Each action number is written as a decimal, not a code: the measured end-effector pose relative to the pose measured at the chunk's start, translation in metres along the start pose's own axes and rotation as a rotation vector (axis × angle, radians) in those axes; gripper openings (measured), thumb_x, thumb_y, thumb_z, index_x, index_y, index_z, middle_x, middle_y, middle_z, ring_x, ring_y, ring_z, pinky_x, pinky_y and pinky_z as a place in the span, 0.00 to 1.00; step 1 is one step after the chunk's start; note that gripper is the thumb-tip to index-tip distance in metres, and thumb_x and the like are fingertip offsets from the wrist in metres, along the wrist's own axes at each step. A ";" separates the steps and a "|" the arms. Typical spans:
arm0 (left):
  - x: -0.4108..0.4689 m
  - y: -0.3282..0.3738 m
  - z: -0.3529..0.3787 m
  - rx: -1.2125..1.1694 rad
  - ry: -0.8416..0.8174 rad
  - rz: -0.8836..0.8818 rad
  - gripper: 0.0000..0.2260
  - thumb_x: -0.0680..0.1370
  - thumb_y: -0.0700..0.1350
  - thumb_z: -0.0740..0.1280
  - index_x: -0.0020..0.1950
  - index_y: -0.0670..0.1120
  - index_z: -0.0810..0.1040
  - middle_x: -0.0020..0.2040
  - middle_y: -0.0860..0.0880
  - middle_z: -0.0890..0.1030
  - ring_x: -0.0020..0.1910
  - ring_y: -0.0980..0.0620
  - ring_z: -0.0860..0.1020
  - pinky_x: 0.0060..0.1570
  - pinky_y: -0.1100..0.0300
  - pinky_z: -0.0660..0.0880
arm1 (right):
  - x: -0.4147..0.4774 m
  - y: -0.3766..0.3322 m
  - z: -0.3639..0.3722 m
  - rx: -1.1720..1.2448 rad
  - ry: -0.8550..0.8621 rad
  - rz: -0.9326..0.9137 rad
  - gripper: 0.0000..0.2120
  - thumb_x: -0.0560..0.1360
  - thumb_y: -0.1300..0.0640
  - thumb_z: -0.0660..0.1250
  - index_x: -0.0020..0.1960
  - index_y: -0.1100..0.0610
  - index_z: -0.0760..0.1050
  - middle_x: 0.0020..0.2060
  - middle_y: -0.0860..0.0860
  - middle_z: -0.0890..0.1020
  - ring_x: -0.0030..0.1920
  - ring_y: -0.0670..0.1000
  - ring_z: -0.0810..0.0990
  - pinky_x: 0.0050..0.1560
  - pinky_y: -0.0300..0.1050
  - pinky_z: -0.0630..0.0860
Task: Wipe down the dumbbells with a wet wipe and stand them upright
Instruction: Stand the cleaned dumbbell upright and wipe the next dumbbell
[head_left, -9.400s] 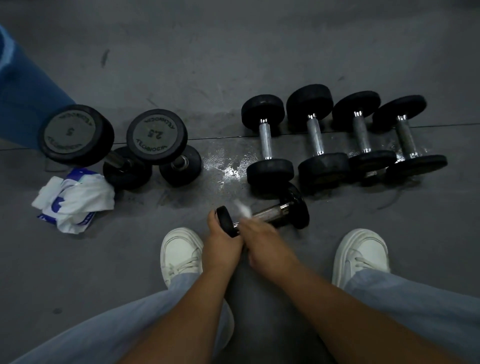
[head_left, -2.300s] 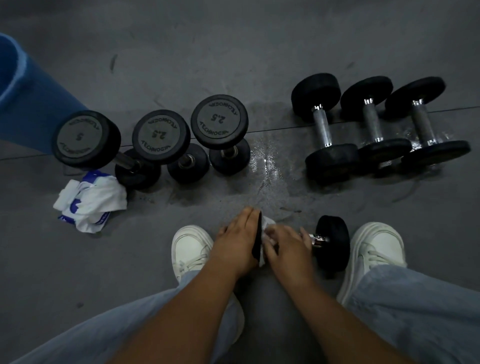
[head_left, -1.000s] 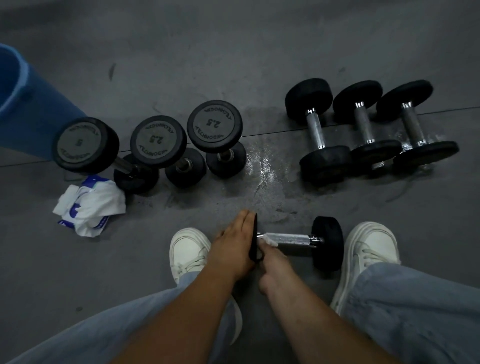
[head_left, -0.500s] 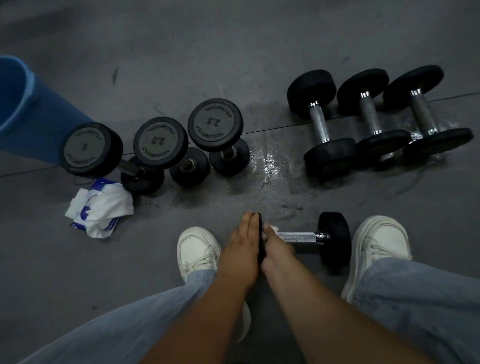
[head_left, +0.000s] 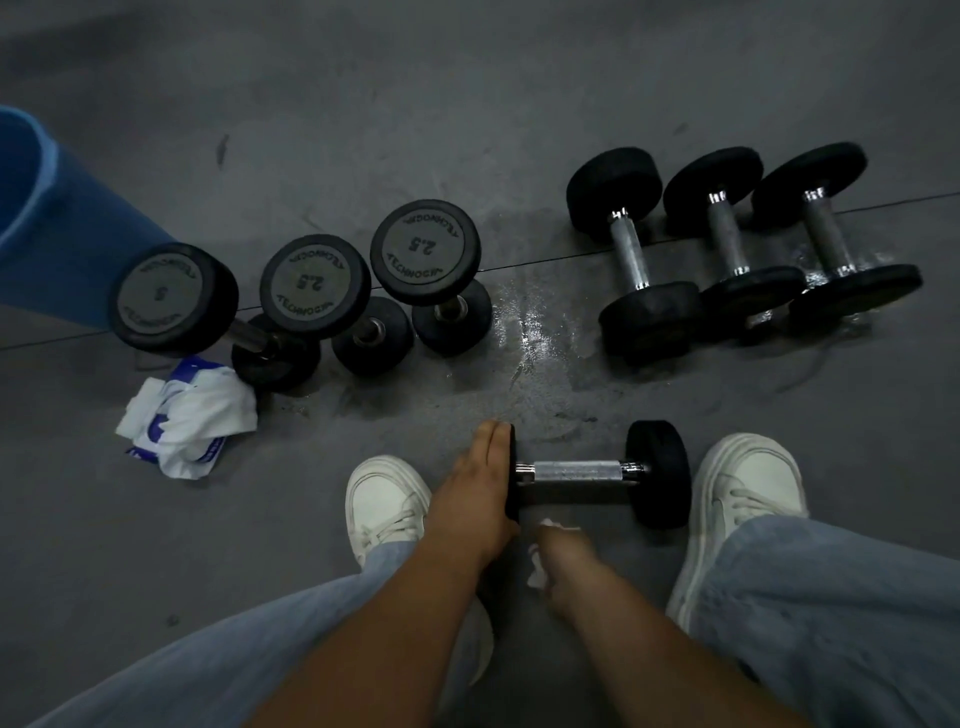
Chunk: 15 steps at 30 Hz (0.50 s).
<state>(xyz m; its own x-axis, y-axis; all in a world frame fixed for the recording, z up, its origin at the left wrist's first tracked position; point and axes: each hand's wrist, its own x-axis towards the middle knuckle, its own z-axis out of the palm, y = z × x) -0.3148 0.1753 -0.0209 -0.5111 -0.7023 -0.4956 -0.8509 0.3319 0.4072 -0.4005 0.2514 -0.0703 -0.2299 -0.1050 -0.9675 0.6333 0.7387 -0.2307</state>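
A small black dumbbell (head_left: 582, 472) with a chrome handle lies on its side on the floor between my shoes. My left hand (head_left: 478, 488) lies flat against its left end plate. My right hand (head_left: 563, 558) is pulled back below the handle, closed on a crumpled white wet wipe (head_left: 537, 574). Three dumbbells (head_left: 317, 286) stand upright in a row at the left. Three more dumbbells (head_left: 631, 260) lie on their sides at the upper right.
A pack of wipes with loose white wipes (head_left: 184, 415) lies at the left. A blue bin (head_left: 47, 218) stands at the far left. The floor has a wet patch (head_left: 524, 338) in the middle. My white shoes (head_left: 384, 504) flank the dumbbell.
My right hand has drawn back off the handle toward me with the wipe. The chrome handle is now uncovered. My left hand stays on the left end plate.
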 end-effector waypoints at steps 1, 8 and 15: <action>0.001 0.000 0.000 -0.004 0.005 0.002 0.46 0.71 0.45 0.73 0.80 0.48 0.48 0.80 0.49 0.46 0.74 0.44 0.63 0.71 0.53 0.65 | -0.004 -0.009 0.002 0.054 -0.066 0.036 0.10 0.80 0.62 0.60 0.39 0.59 0.70 0.28 0.55 0.71 0.22 0.51 0.72 0.21 0.36 0.65; 0.004 -0.001 0.001 -0.030 0.025 0.018 0.43 0.73 0.49 0.71 0.80 0.46 0.49 0.80 0.48 0.48 0.74 0.43 0.63 0.70 0.55 0.63 | -0.028 -0.030 0.000 0.505 -0.286 0.059 0.13 0.77 0.73 0.55 0.42 0.60 0.73 0.25 0.51 0.77 0.22 0.43 0.73 0.21 0.31 0.64; 0.000 0.000 0.005 -0.055 0.039 0.010 0.41 0.75 0.49 0.69 0.81 0.47 0.47 0.81 0.49 0.46 0.75 0.44 0.60 0.71 0.54 0.62 | -0.021 -0.032 0.007 0.313 -0.204 0.038 0.09 0.78 0.58 0.67 0.39 0.57 0.74 0.24 0.49 0.72 0.19 0.42 0.67 0.17 0.32 0.59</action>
<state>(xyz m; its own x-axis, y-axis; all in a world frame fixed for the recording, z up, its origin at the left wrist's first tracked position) -0.3154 0.1780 -0.0250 -0.5134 -0.7236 -0.4614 -0.8373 0.3047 0.4539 -0.4105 0.2255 -0.0431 -0.0703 -0.2355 -0.9693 0.8411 0.5085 -0.1845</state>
